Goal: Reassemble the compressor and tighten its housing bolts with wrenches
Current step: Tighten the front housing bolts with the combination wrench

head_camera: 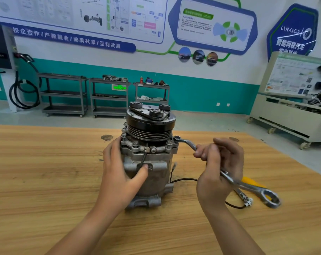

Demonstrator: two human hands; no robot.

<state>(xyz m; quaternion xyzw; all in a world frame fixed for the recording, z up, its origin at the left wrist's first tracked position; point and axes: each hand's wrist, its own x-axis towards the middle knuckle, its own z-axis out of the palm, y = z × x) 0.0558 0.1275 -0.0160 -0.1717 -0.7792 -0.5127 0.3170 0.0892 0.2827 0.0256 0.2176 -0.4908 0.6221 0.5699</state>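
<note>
Two hands share this step. My left hand (119,168) grips the compressor (159,175), which stands upright on the counter (45,172) at mid-scene. Its fingers (110,150) curve round the left side of the housing and the thumb presses on the near face. My right hand (216,166) has its fingers curled tight round the shank of the wrench (248,186). The small ring end reaches far-left from them and sits over a bolt (176,138) at the right edge of the flange, just under the pulley (148,133). The big ring end sticks out to the near right of that hand, above the counter.

To do this well, I'd seat the ring fully down on the bolt head and hold the shank level. I'd pull in short, even arcs while the left hand resists the twist. I judge the other flange bolts want the same treatment, worked crosswise so the housing draws down evenly. A slipped ring would throw my knuckles into the pulley.
</note>
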